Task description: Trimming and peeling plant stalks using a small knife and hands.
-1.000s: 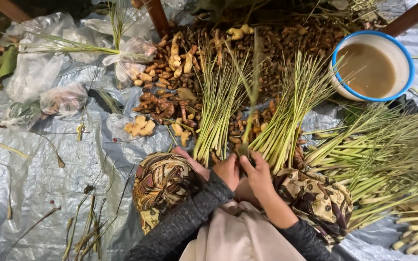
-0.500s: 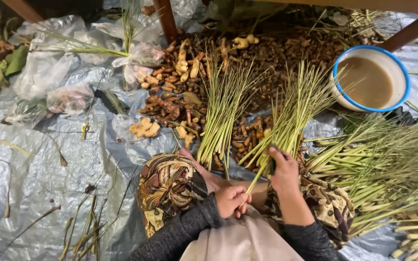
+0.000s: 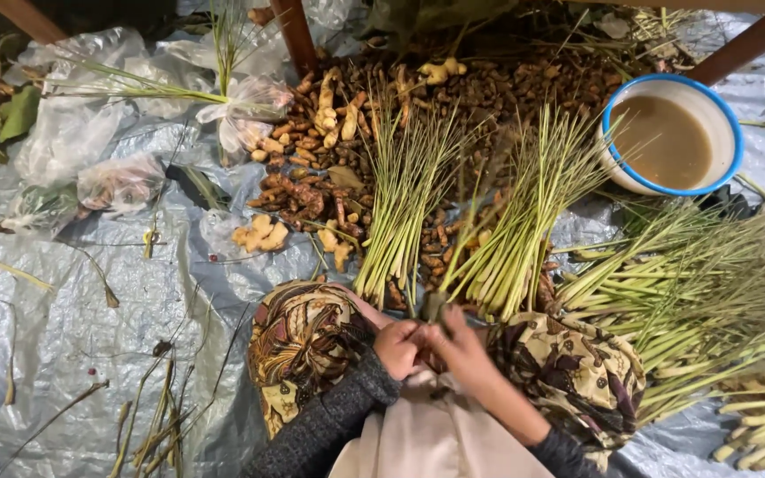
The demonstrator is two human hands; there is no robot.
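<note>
My left hand [image 3: 397, 345] and my right hand [image 3: 464, 352] meet in front of my lap, both closed on the base of one lemongrass stalk [image 3: 443, 288] that leans up and to the right, blurred. Just beyond my fingers stand two fanned bundles of lemongrass, one on the left [image 3: 400, 212] and one on the right [image 3: 515, 239]. A large loose pile of lemongrass [image 3: 701, 301] lies to my right. Brown ginger-like roots [image 3: 329, 168] are heaped behind the bundles. My knees are covered with patterned brown cloth [image 3: 303, 336].
A white bowl with a blue rim [image 3: 610, 133] holds brown liquid at the upper right. Plastic bags [image 3: 117, 181] of roots lie at the upper left on the grey tarp [image 3: 90, 301]. Wooden legs [image 3: 294, 35] rise at the back. Dry stalk scraps [image 3: 152, 425] litter the lower left.
My right hand reached out to the right bundle with a stalk, then drew back. Both hands now meet on the stalk's base in front of my lap.
</note>
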